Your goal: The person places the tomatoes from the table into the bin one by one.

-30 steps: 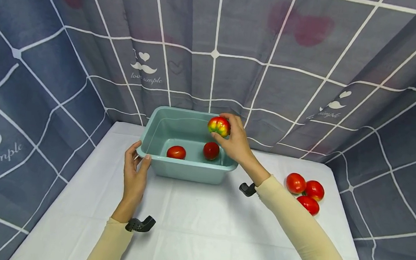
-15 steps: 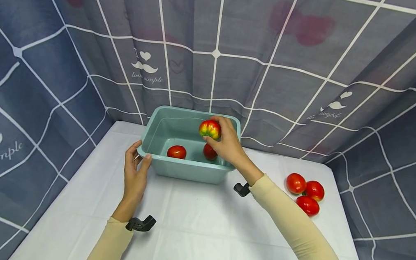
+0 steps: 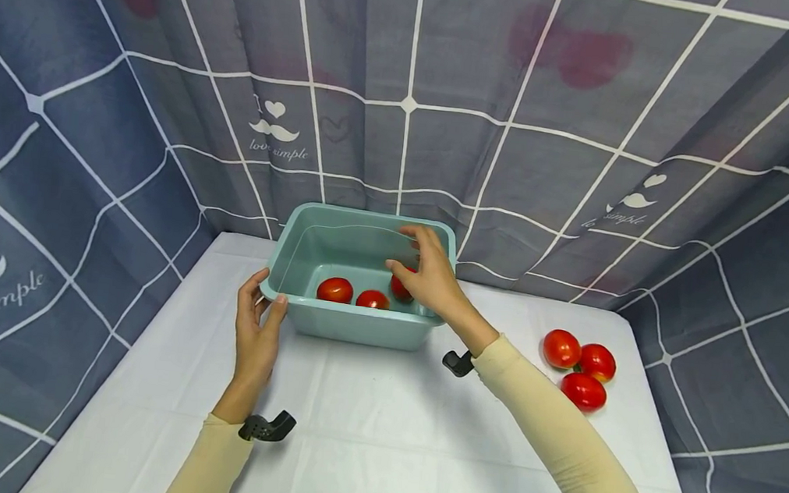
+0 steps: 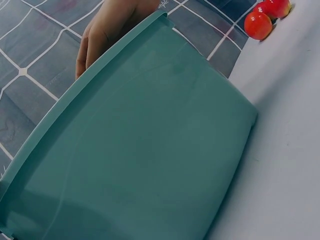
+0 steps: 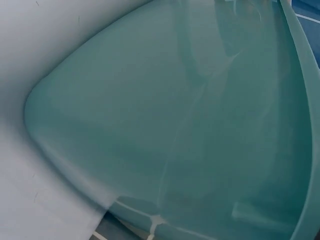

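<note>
A teal plastic tub (image 3: 352, 325) stands on the white-covered table, and my left hand (image 3: 256, 340) grips its rim at the near left corner. Inside lie a tomato on the left (image 3: 335, 289), a tomato in the middle (image 3: 372, 300) and a partly hidden tomato on the right (image 3: 401, 288). Over the tub's right side is my right hand (image 3: 435, 280), thumb and fingers spread with nothing between them. The left wrist view shows the right hand (image 4: 111, 27) past the tub's rim. Mostly the tub's wall (image 5: 150, 110) fills the right wrist view.
Three more tomatoes sit close together at the table's right: one at the back left (image 3: 561, 349), one at the back right (image 3: 597, 362), one in front (image 3: 584, 391). A grey-blue checked curtain (image 3: 459, 150) hangs right behind the tub and along both sides.
My right hand moved left over the tub with a red-and-yellow tomato and has let it go. A third tomato now shows in the tub. The left hand keeps its place on the rim.
</note>
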The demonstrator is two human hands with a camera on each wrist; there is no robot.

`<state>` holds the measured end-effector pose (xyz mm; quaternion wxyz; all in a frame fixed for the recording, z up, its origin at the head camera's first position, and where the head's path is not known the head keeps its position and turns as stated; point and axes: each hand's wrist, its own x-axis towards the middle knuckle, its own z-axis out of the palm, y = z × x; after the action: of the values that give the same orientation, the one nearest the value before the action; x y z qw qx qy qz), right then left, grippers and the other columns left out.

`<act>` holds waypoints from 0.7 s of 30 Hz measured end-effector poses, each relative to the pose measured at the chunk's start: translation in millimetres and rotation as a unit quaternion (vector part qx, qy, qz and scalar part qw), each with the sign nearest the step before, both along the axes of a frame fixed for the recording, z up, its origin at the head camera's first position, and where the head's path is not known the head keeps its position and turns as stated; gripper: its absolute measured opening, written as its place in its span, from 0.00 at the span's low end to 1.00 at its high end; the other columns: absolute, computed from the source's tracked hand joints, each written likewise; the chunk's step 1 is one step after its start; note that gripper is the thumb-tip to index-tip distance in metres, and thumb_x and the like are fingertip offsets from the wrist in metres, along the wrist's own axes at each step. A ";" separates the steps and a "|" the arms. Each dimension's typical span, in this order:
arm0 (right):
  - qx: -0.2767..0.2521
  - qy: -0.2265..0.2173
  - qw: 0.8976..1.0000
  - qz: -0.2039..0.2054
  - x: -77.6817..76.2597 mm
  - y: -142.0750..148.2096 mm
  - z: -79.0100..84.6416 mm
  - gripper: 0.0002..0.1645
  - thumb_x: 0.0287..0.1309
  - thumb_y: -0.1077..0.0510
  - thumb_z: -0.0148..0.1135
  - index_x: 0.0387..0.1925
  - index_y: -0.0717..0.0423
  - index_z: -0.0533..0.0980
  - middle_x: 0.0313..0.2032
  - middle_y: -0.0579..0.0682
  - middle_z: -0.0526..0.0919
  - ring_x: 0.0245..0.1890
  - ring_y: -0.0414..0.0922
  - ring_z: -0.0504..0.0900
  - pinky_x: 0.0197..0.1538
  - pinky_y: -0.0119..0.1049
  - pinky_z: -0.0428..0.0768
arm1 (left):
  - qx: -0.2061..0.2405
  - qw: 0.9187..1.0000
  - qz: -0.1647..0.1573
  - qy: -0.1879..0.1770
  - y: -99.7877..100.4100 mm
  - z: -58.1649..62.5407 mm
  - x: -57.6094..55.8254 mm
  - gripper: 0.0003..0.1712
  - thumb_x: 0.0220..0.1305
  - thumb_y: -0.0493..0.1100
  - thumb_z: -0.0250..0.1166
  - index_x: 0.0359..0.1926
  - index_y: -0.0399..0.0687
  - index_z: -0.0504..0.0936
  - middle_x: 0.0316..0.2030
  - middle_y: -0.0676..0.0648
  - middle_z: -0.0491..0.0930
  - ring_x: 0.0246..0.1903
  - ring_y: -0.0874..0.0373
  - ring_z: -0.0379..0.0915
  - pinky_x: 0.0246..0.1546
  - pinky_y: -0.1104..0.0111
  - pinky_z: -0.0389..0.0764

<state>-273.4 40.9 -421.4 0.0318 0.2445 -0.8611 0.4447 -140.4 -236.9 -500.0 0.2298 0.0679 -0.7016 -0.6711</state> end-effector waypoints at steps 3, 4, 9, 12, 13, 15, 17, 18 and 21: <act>-0.005 -0.002 1.000 -0.005 -0.2 4.8 -1.6 0.37 0.71 0.53 0.71 0.75 0.52 0.68 0.73 0.58 0.70 0.71 0.60 0.75 0.72 0.56 0.80 | 0.004 1.000 -0.001 -0.002 0.4 0.1 0.1 0.33 0.83 0.40 0.59 0.82 0.57 0.63 0.78 0.48 0.63 0.77 0.45 0.62 0.61 0.86 0.76; -0.011 -0.004 1.000 -0.006 -0.4 6.5 -2.1 0.36 0.71 0.53 0.71 0.75 0.52 0.68 0.73 0.58 0.70 0.71 0.60 0.75 0.72 0.56 0.80 | 0.006 1.000 -0.001 -0.002 0.5 0.2 0.2 0.33 0.83 0.40 0.59 0.82 0.57 0.63 0.78 0.47 0.63 0.77 0.45 0.62 0.60 0.86 0.76; -0.035 -0.006 0.999 -0.012 -1.3 15.0 -4.4 0.34 0.71 0.55 0.70 0.74 0.53 0.70 0.73 0.58 0.72 0.71 0.61 0.75 0.73 0.57 0.80 | 0.016 1.000 -0.007 0.000 1.3 1.3 0.6 0.33 0.83 0.40 0.58 0.82 0.57 0.62 0.78 0.47 0.62 0.77 0.44 0.61 0.60 0.86 0.78; -0.040 -0.006 0.999 -0.019 -1.5 19.6 -4.8 0.34 0.71 0.55 0.71 0.73 0.55 0.70 0.72 0.58 0.72 0.70 0.59 0.75 0.73 0.57 0.80 | 0.021 1.000 -0.007 0.000 1.5 1.7 0.8 0.32 0.83 0.40 0.58 0.82 0.56 0.62 0.78 0.47 0.62 0.76 0.44 0.61 0.60 0.86 0.78; -0.042 -0.004 0.999 -0.023 -1.4 21.0 -4.8 0.34 0.71 0.55 0.71 0.73 0.56 0.70 0.71 0.59 0.73 0.70 0.59 0.76 0.73 0.57 0.80 | 0.022 1.000 -0.007 0.000 1.6 1.8 0.9 0.32 0.83 0.40 0.58 0.82 0.56 0.62 0.78 0.47 0.62 0.76 0.44 0.61 0.60 0.86 0.78; -0.047 -0.002 0.998 -0.030 -0.8 24.1 -4.2 0.34 0.70 0.55 0.72 0.72 0.55 0.71 0.70 0.59 0.74 0.70 0.57 0.77 0.73 0.56 0.81 | 0.025 1.000 -0.006 0.000 1.9 2.2 1.1 0.32 0.83 0.40 0.58 0.82 0.56 0.62 0.78 0.48 0.62 0.76 0.44 0.61 0.60 0.86 0.79; -0.057 0.003 0.998 -0.036 -0.8 27.6 -4.3 0.33 0.70 0.55 0.71 0.72 0.56 0.72 0.69 0.60 0.75 0.69 0.57 0.77 0.72 0.55 0.81 | 0.025 1.000 -0.005 -0.001 2.3 2.6 1.2 0.32 0.83 0.39 0.58 0.82 0.56 0.62 0.78 0.48 0.62 0.76 0.44 0.61 0.60 0.86 0.79; -0.063 0.005 0.997 -0.040 -0.8 29.9 -4.8 0.33 0.70 0.56 0.72 0.71 0.56 0.72 0.68 0.60 0.75 0.70 0.57 0.77 0.72 0.54 0.81 | 0.025 1.000 -0.004 -0.002 2.5 2.9 1.3 0.32 0.83 0.39 0.57 0.82 0.56 0.62 0.78 0.48 0.62 0.76 0.44 0.61 0.60 0.86 0.78; -0.084 0.011 0.995 -0.051 -0.7 38.8 -7.4 0.32 0.70 0.57 0.72 0.71 0.57 0.72 0.68 0.61 0.75 0.70 0.60 0.77 0.73 0.54 0.81 | 0.023 1.000 -0.005 -0.003 2.8 2.7 1.1 0.32 0.83 0.39 0.57 0.82 0.56 0.62 0.78 0.48 0.62 0.76 0.43 0.61 0.60 0.86 0.78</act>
<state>-274.1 79.8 -428.8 0.0838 0.2018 -0.8316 0.5107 -139.3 -234.0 -497.3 0.2231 0.0718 -0.6870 -0.6879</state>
